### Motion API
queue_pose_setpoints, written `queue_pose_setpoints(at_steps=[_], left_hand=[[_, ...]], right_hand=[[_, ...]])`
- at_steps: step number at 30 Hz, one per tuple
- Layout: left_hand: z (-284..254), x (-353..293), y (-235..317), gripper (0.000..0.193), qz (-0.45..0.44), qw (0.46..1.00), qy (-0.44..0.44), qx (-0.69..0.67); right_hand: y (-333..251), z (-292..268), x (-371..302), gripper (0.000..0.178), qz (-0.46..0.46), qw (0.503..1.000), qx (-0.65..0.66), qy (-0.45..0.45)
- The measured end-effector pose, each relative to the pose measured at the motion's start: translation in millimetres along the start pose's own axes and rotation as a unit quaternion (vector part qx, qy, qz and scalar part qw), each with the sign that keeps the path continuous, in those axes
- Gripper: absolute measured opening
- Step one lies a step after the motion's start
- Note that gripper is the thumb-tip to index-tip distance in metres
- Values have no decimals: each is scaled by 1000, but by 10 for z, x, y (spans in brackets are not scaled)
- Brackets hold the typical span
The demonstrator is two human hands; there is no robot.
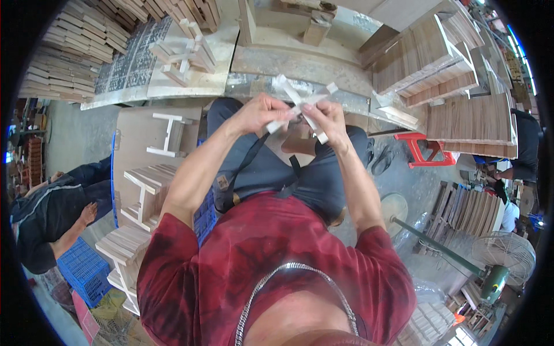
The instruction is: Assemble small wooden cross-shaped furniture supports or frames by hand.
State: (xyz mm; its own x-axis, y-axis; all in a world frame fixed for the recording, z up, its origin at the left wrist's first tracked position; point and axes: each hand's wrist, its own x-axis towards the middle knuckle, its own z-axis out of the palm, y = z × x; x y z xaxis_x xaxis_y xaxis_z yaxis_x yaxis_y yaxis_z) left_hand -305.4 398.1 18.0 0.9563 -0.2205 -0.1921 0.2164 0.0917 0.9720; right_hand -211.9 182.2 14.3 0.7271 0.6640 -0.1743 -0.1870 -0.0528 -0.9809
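Note:
Two pale wooden bars crossed in an X form a wooden cross (287, 87), held up over my lap at the near edge of the workbench (265, 60). My left hand (254, 115) pinches its lower left arm between thumb and fingers. On the other side, my right hand (332, 122) is closed round the lower right arm, its thumb near the crossing. The two upper arms of the cross point away from me, free of my hands. Part of the joint is hidden by my fingers.
A small wooden frame (186, 57) and stacked wood strips (60, 63) are at the far left. Wooden panels (412, 60) stand at the right, above a red stool (424, 150). Small wooden stools (124, 245), a blue crate (83, 271) and another person (57, 205) are leftward; a fan (502, 259) stands lower right.

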Motion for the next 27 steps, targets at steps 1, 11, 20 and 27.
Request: queue_pose_setpoints(at_steps=[1,11,20,27], left_hand=[[20,-29,-29,23,2,1000,1,-1],[110,77,398,29,222,842,317,375],[-365,984,616,39,190,830,335,403],[-599,1487,825,38,159,844,321,399]], right_hand=[[13,-12,60,27,-11,1000,3,-8],[-510,-116,378,47,-13,978,207,-32],[-796,-343,807,34,-198,848,-449,200],[-859,-675,1365,40,-213,850,-442,190]])
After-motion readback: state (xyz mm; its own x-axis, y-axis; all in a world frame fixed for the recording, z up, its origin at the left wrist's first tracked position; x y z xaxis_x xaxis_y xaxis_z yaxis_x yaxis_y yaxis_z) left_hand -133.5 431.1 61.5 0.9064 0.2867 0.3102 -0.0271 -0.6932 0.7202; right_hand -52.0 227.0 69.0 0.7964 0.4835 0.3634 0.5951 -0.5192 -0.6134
